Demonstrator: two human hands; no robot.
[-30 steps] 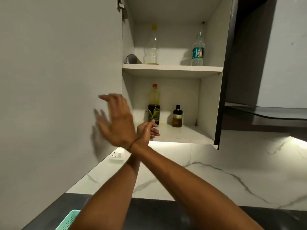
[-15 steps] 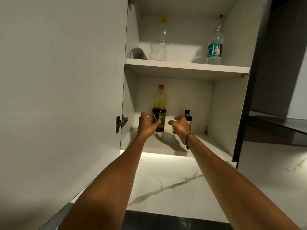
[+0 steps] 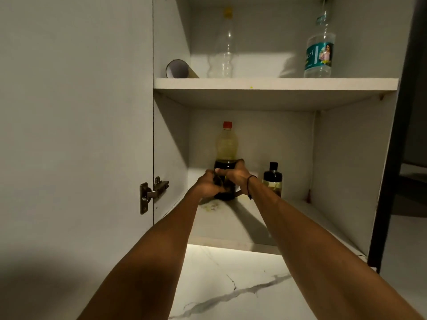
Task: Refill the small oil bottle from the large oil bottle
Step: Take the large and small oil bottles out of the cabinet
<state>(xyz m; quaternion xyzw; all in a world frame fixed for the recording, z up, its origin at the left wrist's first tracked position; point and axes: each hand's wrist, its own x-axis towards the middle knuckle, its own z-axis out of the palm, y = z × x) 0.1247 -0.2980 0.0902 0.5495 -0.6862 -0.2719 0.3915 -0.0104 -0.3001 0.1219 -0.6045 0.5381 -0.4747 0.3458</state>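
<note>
Item: large oil bottle point(image 3: 227, 148), lower shelf point(image 3: 242, 225), upright, red cap on. I see left hand point(image 3: 208, 185) and right hand point(image 3: 235, 175) wrapped round its dark base. Small oil bottle point(image 3: 273, 179) just right of it. Advice: lift straight, support underneath, avoid knocking the neighbour.

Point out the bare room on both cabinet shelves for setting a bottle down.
Lower shelf: bare front strip, and right of the small oil bottle to the side wall. Crowded at the back left, where the left hand and right hand grip the large oil bottle. Upper shelf: bare between the empty clear bottle and the labelled bottle.
</note>
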